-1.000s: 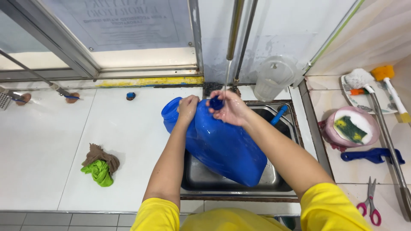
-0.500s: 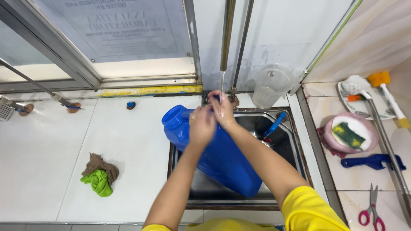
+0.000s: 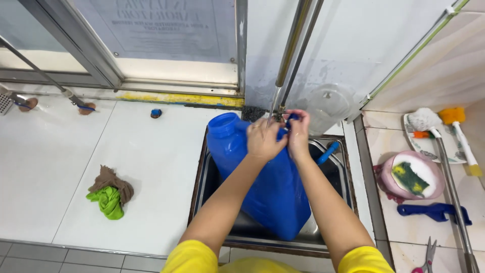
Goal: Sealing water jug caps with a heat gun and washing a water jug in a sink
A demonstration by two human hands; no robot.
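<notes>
At far left I see a brown and green rag [image 3: 110,192] on the white counter [image 3: 60,167]. The blue plastic jerrycan [image 3: 262,177] leans tilted in the steel sink [image 3: 202,177], glossy, wet-looking, probably slippery and bulky; its top handle seems my best hold. My left hand [image 3: 263,139] curls against its top, and my right hand [image 3: 298,132] pinches something small and blue under the tap.

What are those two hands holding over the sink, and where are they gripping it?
Both the left hand and the right hand are at a small blue piece by the top of the big blue jug; the exact grip is hidden.
</notes>
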